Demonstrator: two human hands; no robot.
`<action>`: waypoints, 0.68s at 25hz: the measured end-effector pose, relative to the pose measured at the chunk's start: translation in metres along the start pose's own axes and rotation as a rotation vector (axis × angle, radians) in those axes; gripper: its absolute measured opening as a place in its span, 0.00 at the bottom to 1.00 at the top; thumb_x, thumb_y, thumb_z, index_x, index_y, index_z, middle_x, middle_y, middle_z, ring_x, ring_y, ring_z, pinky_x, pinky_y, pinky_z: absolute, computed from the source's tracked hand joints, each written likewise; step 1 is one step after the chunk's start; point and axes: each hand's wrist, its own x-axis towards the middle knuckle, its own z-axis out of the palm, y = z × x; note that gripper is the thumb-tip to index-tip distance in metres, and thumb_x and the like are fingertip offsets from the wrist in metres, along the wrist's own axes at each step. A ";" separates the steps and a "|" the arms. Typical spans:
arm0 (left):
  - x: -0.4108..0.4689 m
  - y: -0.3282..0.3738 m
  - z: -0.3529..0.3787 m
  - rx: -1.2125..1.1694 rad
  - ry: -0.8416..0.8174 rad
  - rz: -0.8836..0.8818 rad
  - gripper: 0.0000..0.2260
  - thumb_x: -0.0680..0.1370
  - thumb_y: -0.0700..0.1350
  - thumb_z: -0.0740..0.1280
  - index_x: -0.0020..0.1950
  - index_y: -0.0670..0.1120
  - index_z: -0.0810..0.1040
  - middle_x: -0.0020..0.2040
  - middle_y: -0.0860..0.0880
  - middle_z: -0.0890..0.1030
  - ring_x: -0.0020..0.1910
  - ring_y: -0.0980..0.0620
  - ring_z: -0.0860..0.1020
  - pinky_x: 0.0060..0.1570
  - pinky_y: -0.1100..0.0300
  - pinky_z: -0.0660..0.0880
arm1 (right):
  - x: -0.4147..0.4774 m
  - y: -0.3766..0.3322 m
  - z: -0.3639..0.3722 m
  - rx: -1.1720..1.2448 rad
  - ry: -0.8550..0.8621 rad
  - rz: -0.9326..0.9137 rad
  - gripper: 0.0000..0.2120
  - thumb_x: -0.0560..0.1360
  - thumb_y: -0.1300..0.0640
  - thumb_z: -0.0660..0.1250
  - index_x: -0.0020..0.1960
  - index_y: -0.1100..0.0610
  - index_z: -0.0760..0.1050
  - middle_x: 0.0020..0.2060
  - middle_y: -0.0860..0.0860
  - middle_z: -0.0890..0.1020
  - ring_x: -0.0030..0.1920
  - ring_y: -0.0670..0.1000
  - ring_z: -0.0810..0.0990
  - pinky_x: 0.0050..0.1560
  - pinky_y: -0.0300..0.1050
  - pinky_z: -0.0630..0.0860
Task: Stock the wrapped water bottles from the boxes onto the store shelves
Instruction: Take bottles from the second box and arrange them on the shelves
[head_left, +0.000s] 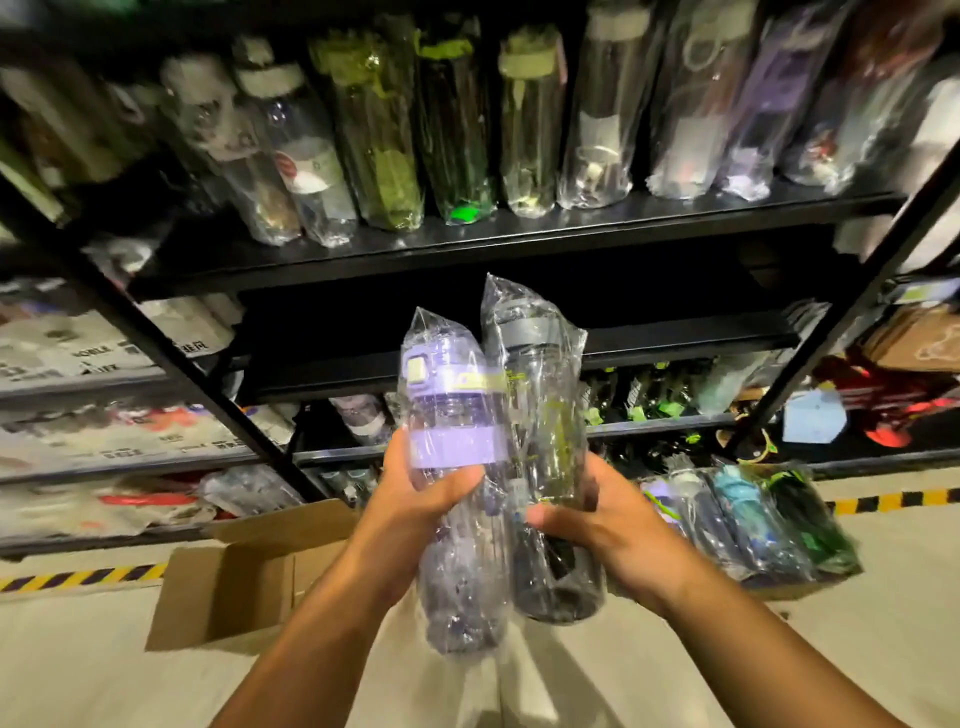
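Note:
My left hand (415, 499) grips a purple-lidded water bottle (452, 415) in clear plastic wrap, held upright. Beside it, touching, my right hand (597, 525) grips a dark grey-lidded wrapped bottle (540, 395). Both bottles are raised in front of a black metal shelf unit. Its upper shelf (467, 244) holds a row of several wrapped bottles (530, 130) standing side by side. The shelf level (675, 343) directly behind the held bottles looks dark and bare.
An open cardboard box (234, 582) sits on the floor at lower left. A second box with several wrapped bottles (748, 519) lies at the right. Black shelf uprights (156, 343) slant at both sides. Yellow-black floor tape (78, 577) runs along the shelf base.

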 end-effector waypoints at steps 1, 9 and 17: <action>-0.004 0.010 -0.024 -0.002 0.021 0.031 0.34 0.67 0.53 0.80 0.68 0.60 0.68 0.59 0.52 0.83 0.58 0.48 0.83 0.57 0.44 0.79 | 0.012 -0.005 0.023 -0.004 0.005 -0.007 0.31 0.65 0.56 0.80 0.65 0.54 0.73 0.57 0.54 0.84 0.59 0.56 0.82 0.64 0.59 0.75; 0.000 0.070 -0.227 -0.056 0.233 0.167 0.34 0.66 0.47 0.79 0.68 0.58 0.70 0.58 0.50 0.84 0.58 0.45 0.83 0.60 0.39 0.77 | 0.100 -0.039 0.206 -0.108 -0.023 -0.162 0.29 0.66 0.61 0.79 0.63 0.51 0.73 0.55 0.48 0.85 0.57 0.49 0.83 0.55 0.45 0.78; 0.039 0.109 -0.324 -0.080 0.345 0.245 0.37 0.66 0.47 0.81 0.70 0.57 0.68 0.58 0.50 0.83 0.56 0.47 0.83 0.60 0.39 0.77 | 0.188 -0.079 0.283 -0.202 0.058 -0.278 0.33 0.66 0.61 0.80 0.66 0.49 0.69 0.54 0.47 0.84 0.55 0.47 0.83 0.51 0.40 0.78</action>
